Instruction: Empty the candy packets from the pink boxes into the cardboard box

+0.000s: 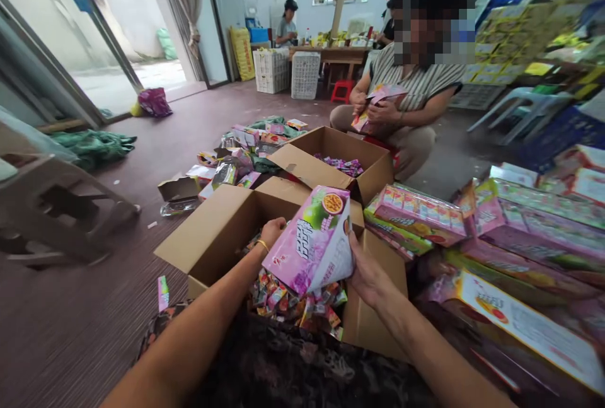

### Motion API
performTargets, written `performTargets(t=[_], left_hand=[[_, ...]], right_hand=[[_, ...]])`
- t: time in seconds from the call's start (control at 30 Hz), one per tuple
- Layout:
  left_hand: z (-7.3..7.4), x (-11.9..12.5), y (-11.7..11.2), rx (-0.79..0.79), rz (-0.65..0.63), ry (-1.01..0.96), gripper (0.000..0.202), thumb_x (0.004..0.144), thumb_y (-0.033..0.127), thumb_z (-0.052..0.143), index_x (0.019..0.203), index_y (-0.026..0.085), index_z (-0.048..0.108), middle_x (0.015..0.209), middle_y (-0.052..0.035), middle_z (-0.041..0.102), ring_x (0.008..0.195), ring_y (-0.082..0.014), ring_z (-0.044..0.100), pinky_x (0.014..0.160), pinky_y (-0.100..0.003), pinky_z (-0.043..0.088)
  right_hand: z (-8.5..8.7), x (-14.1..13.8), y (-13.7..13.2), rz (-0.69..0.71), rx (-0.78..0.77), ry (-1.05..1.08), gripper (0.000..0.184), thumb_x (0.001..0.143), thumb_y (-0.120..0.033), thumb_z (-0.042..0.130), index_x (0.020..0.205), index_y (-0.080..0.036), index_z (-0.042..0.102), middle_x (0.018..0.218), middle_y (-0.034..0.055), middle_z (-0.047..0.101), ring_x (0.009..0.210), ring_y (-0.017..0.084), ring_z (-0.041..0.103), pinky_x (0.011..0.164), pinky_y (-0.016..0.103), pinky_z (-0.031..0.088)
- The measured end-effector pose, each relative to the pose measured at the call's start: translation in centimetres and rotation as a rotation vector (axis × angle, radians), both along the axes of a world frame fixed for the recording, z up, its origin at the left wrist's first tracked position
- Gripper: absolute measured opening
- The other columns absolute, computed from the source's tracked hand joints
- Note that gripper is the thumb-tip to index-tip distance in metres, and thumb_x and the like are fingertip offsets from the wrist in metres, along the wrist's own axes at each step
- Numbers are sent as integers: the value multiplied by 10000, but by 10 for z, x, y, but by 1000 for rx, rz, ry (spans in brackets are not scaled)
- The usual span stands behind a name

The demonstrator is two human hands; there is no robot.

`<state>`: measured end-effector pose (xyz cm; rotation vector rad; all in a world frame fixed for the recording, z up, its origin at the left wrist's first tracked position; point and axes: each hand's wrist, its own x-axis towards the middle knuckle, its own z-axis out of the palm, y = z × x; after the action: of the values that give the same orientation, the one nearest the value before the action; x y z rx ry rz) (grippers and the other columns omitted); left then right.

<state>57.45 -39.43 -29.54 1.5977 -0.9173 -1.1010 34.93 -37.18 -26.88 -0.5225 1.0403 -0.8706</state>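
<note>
Both hands raised ahead: left, right, fingers curled.

A pink carton is held between the left hand and right hand over an open cardboard box of loose sweets. Stacked cartons are seen alongside; a seated person is seen opposite.

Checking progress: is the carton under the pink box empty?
No, the carton under the pink box holds a heap of small wrapped sweets.
</note>
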Motion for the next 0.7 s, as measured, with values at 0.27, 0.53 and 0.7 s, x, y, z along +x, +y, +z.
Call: performTargets(t=[0.27, 0.53, 0.7], left_hand=[[14, -21, 9, -23, 66, 73, 356, 580, 415, 687, 576, 196, 406, 516, 50, 403, 490, -85, 358, 479, -211, 248], [8, -30, 11, -77, 74, -174, 275, 706, 266, 560, 554, 190, 344, 525, 59, 317, 548, -93, 296, 538, -220, 213], [26, -3, 4, -46, 31, -362, 263, 652, 135, 575, 482, 163, 377, 494, 42, 378, 592, -103, 328, 580, -245, 217]], right_hand=[[5, 10, 6, 92, -96, -252, 545, 804, -709, 568, 1064, -246, 687, 995, 51, 755, 1052, 284, 670, 898, 443, 551], [-13, 13, -1, 55, -140, -114, 559, 771, -703, 639, 1040, -216, 695, 935, 72, 760, 974, 284, 695, 849, 431, 571], [-6, 3, -10, 18, -80, 91, 477, 757, -617, 725, 895, -161, 717, 777, 96, 748, 896, 276, 709, 803, 388, 586]])
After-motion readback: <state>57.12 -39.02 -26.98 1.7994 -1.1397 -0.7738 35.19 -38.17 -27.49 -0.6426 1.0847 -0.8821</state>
